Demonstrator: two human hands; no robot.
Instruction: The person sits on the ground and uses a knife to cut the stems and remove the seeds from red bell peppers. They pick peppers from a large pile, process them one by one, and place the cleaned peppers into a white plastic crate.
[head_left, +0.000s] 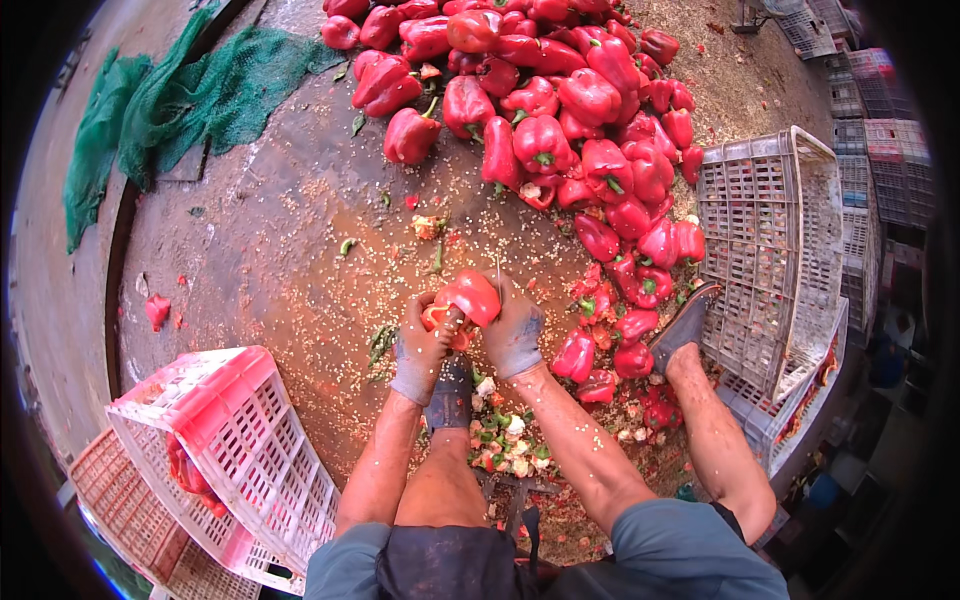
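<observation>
Both hands wear dirty work gloves and meet around one red bell pepper (474, 296) that is cut open at its near left side. My left hand (424, 341) grips the pepper's left edge, with the thumb at the opening. On the pepper's right side is my right hand (513, 324), closed around it; a thin blade (499, 271) points up from between its fingers. Its handle is hidden. Below the hands, cut pepper cores (516, 442) with green stems and pale seeds lie beside a dark shoe.
A heap of red bell peppers (592, 97) spreads from the top to the right. White plastic crates (750, 262) stand at the right, a pink-and-white crate (255, 442) at the lower left. Green netting (217, 90) lies upper left. Seeds litter the wet floor (285, 262).
</observation>
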